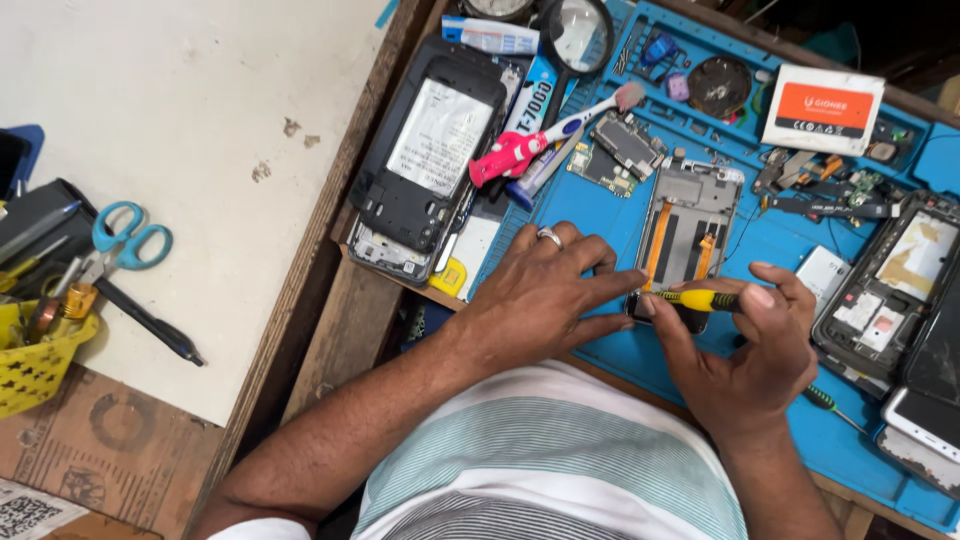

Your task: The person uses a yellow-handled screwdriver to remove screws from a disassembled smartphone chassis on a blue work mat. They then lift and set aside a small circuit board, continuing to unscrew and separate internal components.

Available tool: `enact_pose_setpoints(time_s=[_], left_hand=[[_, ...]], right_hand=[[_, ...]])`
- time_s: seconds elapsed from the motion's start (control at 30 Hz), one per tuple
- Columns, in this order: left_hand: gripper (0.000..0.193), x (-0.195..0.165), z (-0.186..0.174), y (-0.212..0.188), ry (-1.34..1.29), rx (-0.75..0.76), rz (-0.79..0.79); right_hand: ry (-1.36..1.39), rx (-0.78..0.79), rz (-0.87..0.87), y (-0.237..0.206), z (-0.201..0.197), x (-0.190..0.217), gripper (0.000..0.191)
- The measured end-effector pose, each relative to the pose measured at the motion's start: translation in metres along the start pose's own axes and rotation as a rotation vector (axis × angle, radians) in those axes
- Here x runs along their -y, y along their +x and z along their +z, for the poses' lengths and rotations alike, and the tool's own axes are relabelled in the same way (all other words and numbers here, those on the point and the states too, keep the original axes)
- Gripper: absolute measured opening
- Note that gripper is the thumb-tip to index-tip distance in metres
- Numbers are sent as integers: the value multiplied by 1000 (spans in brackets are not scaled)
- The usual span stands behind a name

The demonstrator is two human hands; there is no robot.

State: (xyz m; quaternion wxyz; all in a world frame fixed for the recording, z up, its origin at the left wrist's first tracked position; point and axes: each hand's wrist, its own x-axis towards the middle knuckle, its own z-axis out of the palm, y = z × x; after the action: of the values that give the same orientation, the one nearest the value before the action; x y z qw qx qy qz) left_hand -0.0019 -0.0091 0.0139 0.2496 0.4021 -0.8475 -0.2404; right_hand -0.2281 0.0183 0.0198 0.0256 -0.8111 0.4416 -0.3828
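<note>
An opened phone frame (690, 215) with orange flex cables lies on a blue work mat (770, 245). My left hand (545, 290), a ring on one finger, rests flat on the mat and presses the frame's near left corner with its fingertips. My right hand (755, 345) grips a small yellow-and-black screwdriver (700, 299) held sideways, its tip at the frame's near end. A loose circuit board (620, 150) lies just beyond the frame.
A stack of opened phones (430, 150) sits left of the mat, with a pink-and-white toothbrush (545, 135), a glue tube and a magnifier (575, 30) nearby. More phone parts (900, 280) and a white-orange box (822, 108) lie right. Blue scissors (125, 240) and a yellow basket (35, 360) sit far left.
</note>
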Motion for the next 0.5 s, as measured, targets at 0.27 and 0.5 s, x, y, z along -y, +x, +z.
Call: enact_pose_setpoints(time_s=[0.27,0.5], left_hand=[[43,-1,1,-7,-4,7,-6],[40,-4,3,-2,21,12,-21]], right_hand=[[203,79,53,0,1,11,76],[33,-35,70,2,4,10,80]])
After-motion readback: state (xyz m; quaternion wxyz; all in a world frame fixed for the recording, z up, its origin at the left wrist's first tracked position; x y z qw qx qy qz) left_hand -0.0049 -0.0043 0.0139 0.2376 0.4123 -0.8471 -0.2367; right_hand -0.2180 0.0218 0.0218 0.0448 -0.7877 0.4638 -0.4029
